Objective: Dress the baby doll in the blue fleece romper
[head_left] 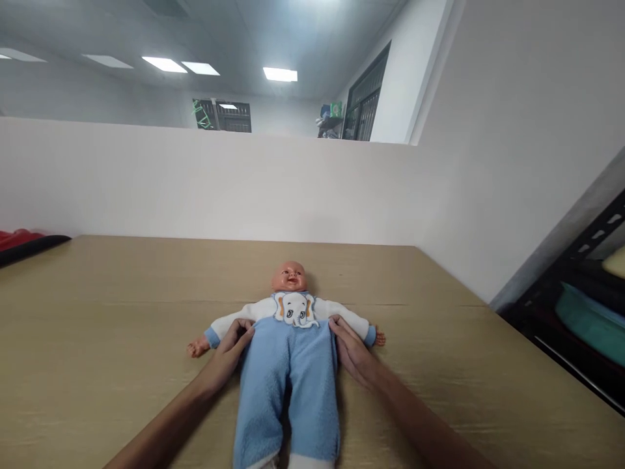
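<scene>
A baby doll (289, 279) lies on its back on the table, head toward the far wall and arms spread to both sides. It wears a white long-sleeved top with blue cuffs and an elephant face patch (295, 309) on the chest. Fleecy light-blue pants (266, 371) with pale hems cover its legs, and the feet run out of the lower edge of view. My left hand (235, 342) pinches the pants' side at the waist, thumb on top. On the opposite side my right hand (350, 345) grips the waist likewise, its fingers partly hidden beneath the doll's arm and side.
The wood-coloured table (122, 339) meets a low white wall (219, 182) at the back. To the right stands a black metal shelf (551, 293) holding a teal item (588, 319). Something red (19, 239) and a black edge show at the far left.
</scene>
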Available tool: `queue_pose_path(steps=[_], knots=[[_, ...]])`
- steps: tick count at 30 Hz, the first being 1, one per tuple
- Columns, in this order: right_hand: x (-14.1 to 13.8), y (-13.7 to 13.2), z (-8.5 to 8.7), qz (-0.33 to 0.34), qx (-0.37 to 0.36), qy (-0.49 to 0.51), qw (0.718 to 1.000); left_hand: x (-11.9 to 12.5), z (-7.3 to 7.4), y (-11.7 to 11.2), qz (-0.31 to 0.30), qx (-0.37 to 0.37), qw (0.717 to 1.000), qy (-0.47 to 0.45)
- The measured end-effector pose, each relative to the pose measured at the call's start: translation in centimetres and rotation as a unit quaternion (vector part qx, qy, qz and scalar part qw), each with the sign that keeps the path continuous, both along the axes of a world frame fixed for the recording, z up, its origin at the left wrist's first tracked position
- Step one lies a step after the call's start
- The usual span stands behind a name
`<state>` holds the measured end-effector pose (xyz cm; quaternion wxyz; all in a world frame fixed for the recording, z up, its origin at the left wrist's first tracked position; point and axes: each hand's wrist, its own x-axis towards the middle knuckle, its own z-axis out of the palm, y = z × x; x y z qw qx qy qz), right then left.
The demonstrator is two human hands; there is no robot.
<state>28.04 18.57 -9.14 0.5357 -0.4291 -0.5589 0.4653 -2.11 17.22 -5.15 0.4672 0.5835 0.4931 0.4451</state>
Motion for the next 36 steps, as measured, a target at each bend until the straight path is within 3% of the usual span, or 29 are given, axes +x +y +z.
queue_pose_path(steps=[8, 11, 14, 16, 18, 20, 22, 25, 28, 30, 33, 36], knots=[[1.0, 0.1, -0.9, -0.128, 0.068, -0.09, 0.985, 0.9, -0.1, 1.0, -0.018, 0.071, 0.993, 0.088], [2.1, -0.3, -1.1, -0.177, 0.082, -0.115, 0.974, 0.9, -0.1, 1.5, 0.021, 0.118, 0.981, 0.153], [2.6, -0.8, -1.1, -0.218, 0.09, -0.111, 0.965, 1.9, 1.4, 1.7, 0.081, 0.204, 0.95, 0.222], [2.4, -1.0, -1.0, -0.245, 0.1, -0.096, 0.959, 3.9, 3.4, 1.6, 0.064, 0.272, 0.926, 0.254], [2.0, -1.2, -0.6, -0.275, 0.114, -0.072, 0.952, 7.1, 5.4, 1.5, -0.023, 0.324, 0.901, 0.288], [1.9, -1.4, -0.1, -0.308, 0.129, -0.044, 0.941, 11.0, 6.8, 1.9, -0.128, 0.347, 0.855, 0.363], [2.0, -1.7, 0.5, -0.339, 0.143, -0.019, 0.93, 14.9, 7.1, 2.9, -0.204, 0.331, 0.795, 0.466], [2.6, -2.0, 1.3, -0.368, 0.158, 0.007, 0.916, 19.3, 5.8, 5.3, -0.234, 0.308, 0.77, 0.507], [2.9, -2.1, 1.6, -0.375, 0.164, 0.014, 0.912, 21.4, 4.2, 7.4, -0.237, 0.287, 0.778, 0.506], [2.9, -2.1, 1.6, -0.374, 0.163, 0.012, 0.913, 21.8, 3.8, 8.2, -0.228, 0.28, 0.798, 0.482], [2.6, -2.1, 1.4, -0.373, 0.156, 0.005, 0.915, 21.2, 4.7, 8.6, -0.193, 0.279, 0.846, 0.412], [2.2, -2.2, 1.2, -0.361, 0.15, -0.008, 0.92, 19.4, 6.8, 8.6, -0.143, 0.279, 0.894, 0.321]])
